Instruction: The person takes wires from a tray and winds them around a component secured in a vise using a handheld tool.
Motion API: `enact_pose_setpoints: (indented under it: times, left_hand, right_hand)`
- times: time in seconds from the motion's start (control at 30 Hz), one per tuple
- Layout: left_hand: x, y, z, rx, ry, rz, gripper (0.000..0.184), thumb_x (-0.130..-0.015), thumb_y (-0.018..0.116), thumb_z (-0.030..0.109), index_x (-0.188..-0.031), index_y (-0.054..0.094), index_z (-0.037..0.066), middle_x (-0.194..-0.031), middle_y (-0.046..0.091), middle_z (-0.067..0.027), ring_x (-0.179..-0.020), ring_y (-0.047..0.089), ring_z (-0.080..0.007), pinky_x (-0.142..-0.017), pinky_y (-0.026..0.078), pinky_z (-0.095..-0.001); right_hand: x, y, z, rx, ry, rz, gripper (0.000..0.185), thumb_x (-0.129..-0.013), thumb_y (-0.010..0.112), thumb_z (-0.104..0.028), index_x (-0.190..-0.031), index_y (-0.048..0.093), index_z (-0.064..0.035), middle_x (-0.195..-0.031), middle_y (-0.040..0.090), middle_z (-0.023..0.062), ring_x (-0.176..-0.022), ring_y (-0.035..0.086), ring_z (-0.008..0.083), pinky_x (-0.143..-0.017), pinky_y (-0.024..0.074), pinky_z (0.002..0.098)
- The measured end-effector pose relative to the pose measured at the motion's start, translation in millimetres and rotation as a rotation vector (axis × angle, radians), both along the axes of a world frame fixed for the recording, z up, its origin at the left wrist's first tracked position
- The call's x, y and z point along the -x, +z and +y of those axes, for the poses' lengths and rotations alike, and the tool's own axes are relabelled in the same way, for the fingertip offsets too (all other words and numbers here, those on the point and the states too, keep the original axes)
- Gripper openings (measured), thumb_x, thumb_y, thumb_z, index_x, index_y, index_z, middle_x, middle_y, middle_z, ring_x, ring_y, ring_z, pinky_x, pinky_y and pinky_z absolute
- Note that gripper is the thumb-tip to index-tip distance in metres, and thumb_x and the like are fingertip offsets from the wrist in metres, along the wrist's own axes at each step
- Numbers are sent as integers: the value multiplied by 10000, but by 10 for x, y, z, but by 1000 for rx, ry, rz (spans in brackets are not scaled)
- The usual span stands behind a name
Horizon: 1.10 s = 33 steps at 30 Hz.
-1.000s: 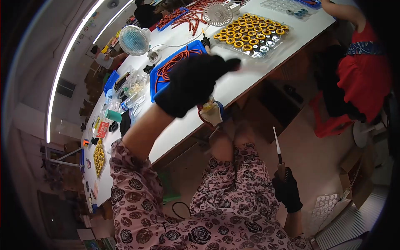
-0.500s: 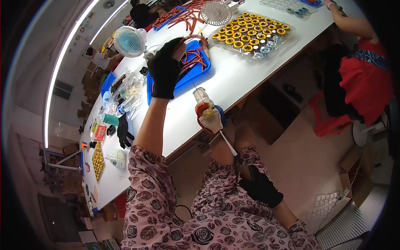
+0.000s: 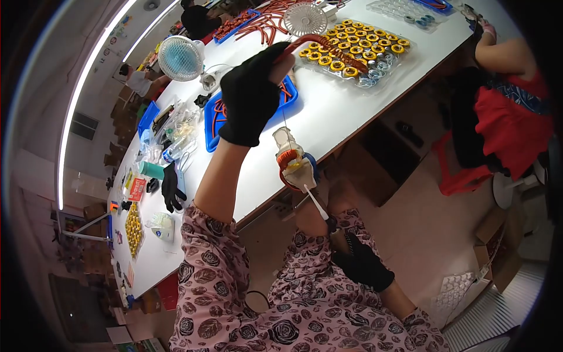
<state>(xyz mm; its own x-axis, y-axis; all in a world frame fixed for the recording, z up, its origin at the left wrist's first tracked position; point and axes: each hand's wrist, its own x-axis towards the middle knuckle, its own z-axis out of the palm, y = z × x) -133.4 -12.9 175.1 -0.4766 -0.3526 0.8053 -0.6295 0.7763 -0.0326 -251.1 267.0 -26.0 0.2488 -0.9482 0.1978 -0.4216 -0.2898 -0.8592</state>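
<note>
My left hand (image 3: 252, 97), in a black glove with bare fingertips, is raised over the table, closed on a thick reddish-brown wire (image 3: 305, 41). The wire arcs right and ends in a tight coiled stretch (image 3: 349, 58) above the yellow rings. Below it, at the table edge, a ring core (image 3: 288, 158) with orange-red and blue windings sits in a whitish holder (image 3: 283, 138). Low over my lap, my right hand (image 3: 365, 265), also black-gloved, grips the handle of a tool (image 3: 339, 239). The tool's pale thin shaft (image 3: 316, 204) reaches up to the holder's lower end.
A blue tray (image 3: 290, 108) of red wires lies behind my left hand. Yellow rings (image 3: 324, 60) fill a clear plastic tray. Two small fans (image 3: 180, 57) stand farther back. A loose black glove (image 3: 172, 188) lies at left. A person in red (image 3: 510, 129) sits at right.
My left hand has moved right and nearer, and the wire now extends right with its coiled end over the yellow rings. My right hand and the tool have barely shifted.
</note>
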Motion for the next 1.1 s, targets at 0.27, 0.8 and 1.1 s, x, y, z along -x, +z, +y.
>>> enact_pose_setpoints:
  times: [0.27,0.8,1.1]
  left_hand:
    - [-224,-375,-494,-486,72,148,200,-830,633,202,-987,671,84,-728,655,-41,-526,580,-81,-486,442,-229]
    - [-880,-1394,-296,-1338,-34,851,292,-733,447,50,-959,608,-40,-628,555,-87,-426,455,-131,-392,355,-238]
    - [-808,-1295,-83,-1183,160,715,191,-784,627,151,-891,660,-3,-601,567,-47,-401,454,-95,-362,339,-236]
  right_hand:
    - [-62,188,-141,-722,-51,-294,657,-827,590,-367,-1275,367,59,-1031,566,289,-969,571,385,-788,462,406]
    - [-617,259,-696,199,-138,230,314,-831,550,-199,-1079,460,-29,-913,555,219,-789,574,370,-648,455,423]
    - [-722,215,-422,-180,-250,-207,439,-848,541,-219,-1155,381,51,-917,519,298,-794,545,436,-623,433,467]
